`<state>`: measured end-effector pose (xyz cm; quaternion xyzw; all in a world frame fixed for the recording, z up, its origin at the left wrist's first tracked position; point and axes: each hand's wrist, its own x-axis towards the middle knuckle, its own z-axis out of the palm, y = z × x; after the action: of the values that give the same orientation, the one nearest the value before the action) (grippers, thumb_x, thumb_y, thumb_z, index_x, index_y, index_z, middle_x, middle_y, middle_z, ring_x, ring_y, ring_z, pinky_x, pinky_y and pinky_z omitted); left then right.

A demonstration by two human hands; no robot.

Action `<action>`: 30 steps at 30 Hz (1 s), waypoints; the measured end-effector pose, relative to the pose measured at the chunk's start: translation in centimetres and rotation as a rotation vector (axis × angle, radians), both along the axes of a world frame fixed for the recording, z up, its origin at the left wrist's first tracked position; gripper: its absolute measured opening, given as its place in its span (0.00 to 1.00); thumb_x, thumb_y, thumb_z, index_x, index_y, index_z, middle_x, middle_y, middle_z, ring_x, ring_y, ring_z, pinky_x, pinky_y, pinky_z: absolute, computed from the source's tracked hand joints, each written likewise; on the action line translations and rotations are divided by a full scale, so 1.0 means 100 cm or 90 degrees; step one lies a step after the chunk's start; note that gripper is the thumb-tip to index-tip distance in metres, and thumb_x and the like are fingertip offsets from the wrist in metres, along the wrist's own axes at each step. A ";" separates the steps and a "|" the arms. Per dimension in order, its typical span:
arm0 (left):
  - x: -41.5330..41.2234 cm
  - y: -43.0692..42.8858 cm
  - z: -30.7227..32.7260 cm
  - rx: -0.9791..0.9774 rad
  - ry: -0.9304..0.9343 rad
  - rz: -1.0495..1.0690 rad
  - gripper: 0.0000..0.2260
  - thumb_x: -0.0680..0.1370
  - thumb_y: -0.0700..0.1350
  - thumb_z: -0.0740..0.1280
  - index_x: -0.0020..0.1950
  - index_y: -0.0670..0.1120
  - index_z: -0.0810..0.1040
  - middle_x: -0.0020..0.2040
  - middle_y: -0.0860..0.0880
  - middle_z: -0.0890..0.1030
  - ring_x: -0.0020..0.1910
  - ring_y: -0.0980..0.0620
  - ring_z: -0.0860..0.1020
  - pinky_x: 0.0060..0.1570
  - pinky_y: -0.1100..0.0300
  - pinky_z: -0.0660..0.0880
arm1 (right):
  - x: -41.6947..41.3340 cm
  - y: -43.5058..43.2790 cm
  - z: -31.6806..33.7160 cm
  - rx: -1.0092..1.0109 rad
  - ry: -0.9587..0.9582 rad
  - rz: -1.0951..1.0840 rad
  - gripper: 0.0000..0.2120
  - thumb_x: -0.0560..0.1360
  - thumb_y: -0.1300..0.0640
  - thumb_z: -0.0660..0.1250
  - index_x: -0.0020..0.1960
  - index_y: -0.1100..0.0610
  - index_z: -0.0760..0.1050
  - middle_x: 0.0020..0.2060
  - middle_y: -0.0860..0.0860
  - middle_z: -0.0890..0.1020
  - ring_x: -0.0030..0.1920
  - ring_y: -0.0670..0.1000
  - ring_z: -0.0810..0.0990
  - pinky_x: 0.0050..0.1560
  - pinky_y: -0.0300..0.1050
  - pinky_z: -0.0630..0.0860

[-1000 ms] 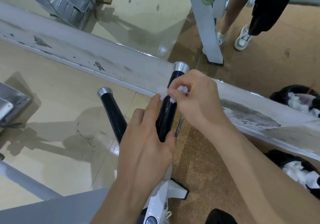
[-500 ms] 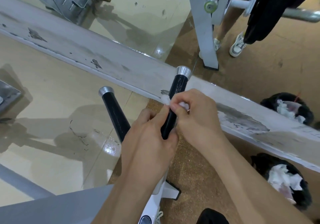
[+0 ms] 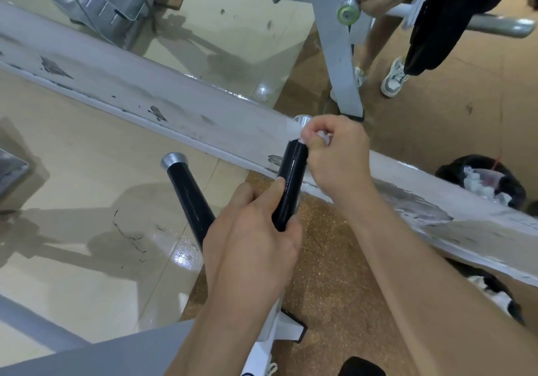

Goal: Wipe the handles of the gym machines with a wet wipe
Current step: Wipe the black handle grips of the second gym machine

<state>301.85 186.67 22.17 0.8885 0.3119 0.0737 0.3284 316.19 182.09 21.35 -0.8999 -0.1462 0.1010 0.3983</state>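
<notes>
A scuffed white beam is crossed by the black machine handle, which stands tilted in front of it. The handle's lower half is gripped by the left hand, fingers curled round it. At the handle's top, by the chrome cap, the wet wipe is pinched in the right hand, fingers clamped on it.

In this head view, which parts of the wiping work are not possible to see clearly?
Wet wipe: mostly bunched inside the right hand, head view.
Handle: lower end covered by the left hand.
Metal cap: largely behind wipe and right fingers.
Machine base: cut off by the bottom edge.
</notes>
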 end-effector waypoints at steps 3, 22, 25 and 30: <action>-0.001 0.000 0.001 0.002 0.004 -0.008 0.09 0.71 0.52 0.67 0.51 0.59 0.78 0.34 0.56 0.68 0.29 0.57 0.70 0.27 0.65 0.66 | -0.029 -0.013 0.005 -0.011 0.075 0.087 0.12 0.74 0.63 0.67 0.36 0.50 0.78 0.42 0.47 0.78 0.44 0.49 0.78 0.47 0.51 0.80; 0.001 0.001 0.000 -0.009 0.034 -0.023 0.23 0.70 0.57 0.66 0.66 0.59 0.73 0.40 0.58 0.71 0.36 0.56 0.75 0.34 0.59 0.74 | 0.042 0.016 -0.014 -0.110 -0.131 0.012 0.08 0.73 0.68 0.63 0.40 0.58 0.77 0.42 0.50 0.76 0.42 0.51 0.76 0.47 0.44 0.73; 0.002 0.003 -0.001 -0.024 0.036 -0.030 0.23 0.70 0.57 0.65 0.65 0.58 0.74 0.39 0.58 0.71 0.34 0.57 0.74 0.31 0.60 0.73 | 0.039 0.006 -0.012 0.035 0.001 -0.114 0.09 0.75 0.62 0.65 0.38 0.53 0.78 0.39 0.49 0.80 0.43 0.48 0.77 0.49 0.46 0.76; 0.003 0.006 -0.001 -0.063 0.034 -0.026 0.21 0.71 0.57 0.66 0.63 0.59 0.75 0.38 0.58 0.72 0.34 0.58 0.74 0.32 0.63 0.72 | -0.003 0.004 -0.008 -0.014 -0.047 0.023 0.06 0.76 0.59 0.66 0.41 0.50 0.76 0.44 0.46 0.76 0.44 0.40 0.72 0.47 0.25 0.67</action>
<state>302.20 187.27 22.07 0.8791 0.3059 0.0275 0.3645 315.84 182.44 20.54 -0.9044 -0.1762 0.0764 0.3810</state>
